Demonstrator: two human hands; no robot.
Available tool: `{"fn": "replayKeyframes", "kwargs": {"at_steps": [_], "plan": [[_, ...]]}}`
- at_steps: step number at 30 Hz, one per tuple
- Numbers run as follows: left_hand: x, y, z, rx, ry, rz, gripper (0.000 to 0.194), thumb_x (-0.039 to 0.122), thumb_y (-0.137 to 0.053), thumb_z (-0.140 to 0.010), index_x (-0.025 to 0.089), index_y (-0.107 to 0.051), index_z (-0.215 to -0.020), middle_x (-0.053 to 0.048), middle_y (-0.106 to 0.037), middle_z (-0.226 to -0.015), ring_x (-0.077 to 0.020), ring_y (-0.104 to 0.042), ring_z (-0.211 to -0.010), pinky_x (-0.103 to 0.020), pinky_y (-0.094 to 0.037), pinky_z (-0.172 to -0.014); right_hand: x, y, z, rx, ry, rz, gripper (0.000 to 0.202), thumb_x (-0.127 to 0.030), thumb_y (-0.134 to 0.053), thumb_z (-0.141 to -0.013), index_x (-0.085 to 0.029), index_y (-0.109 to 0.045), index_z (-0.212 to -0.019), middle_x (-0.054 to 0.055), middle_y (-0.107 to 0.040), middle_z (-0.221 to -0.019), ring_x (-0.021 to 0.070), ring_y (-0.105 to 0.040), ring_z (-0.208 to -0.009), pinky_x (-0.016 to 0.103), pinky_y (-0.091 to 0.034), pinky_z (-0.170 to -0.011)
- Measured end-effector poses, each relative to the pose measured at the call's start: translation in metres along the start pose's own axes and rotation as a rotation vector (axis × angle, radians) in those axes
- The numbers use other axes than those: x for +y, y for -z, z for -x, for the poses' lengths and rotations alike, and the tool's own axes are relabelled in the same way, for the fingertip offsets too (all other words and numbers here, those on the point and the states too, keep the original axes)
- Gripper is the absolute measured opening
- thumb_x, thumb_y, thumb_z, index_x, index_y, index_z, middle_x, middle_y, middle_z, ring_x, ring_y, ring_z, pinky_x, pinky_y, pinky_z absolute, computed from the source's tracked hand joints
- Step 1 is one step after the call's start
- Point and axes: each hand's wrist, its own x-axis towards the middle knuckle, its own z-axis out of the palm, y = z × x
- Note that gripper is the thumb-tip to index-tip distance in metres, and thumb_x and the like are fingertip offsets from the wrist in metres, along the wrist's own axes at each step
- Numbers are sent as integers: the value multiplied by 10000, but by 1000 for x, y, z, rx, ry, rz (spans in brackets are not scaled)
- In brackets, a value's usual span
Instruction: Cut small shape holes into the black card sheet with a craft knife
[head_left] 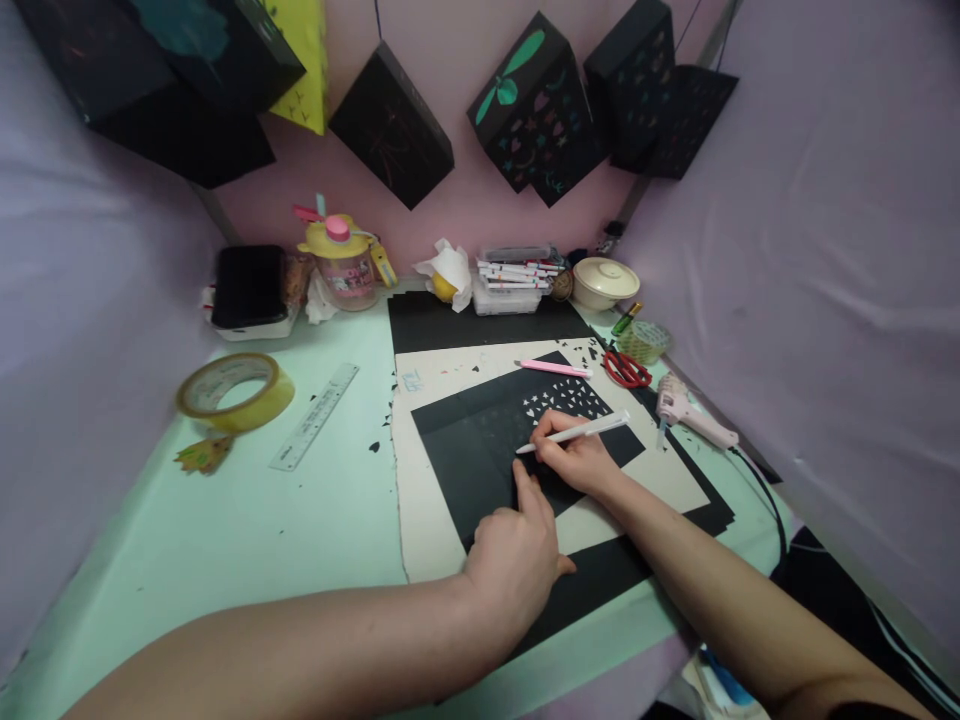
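Pale green desk [225,540] carries cream board [424,530] with black paper [480,450] on top; the right hand [574,460] grips a white pen [589,428] above it, the left hand [514,550], forefinger outstretched, touching it.

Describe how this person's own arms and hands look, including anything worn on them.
The left forearm and right forearm are bare, with no sleeve in view. The left hand and right hand are ungloved. No watch, bracelet or ring shows; fine details of the nails are too small to tell.
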Motion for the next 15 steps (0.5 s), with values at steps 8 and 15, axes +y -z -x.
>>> {"fn": "replayKeyframes", "kwargs": {"at_steps": [8,15], "plan": [[1,-3,-1,18,10,-6,879,639,-609,-729,31,-460,-1347,-324,-339,-1402,-198,-642,-538,-283,-486,-415,1,0,0,-10,11,18,131,-109,-504,-726,-198,-543,-637,-31,-545,-575,113,-481,-527,227,-369,-509],[1,-7,0,28,13,4,899,640,-607,-728,21,-439,-1358,-320,-336,-1401,-203,-641,-534,-295,-499,-413,1,-2,-1,78,46,47,125,-110,-510,-708,-199,-521,-622,-28,-527,-570,115,-467,-523,234,-362,-509]]}}
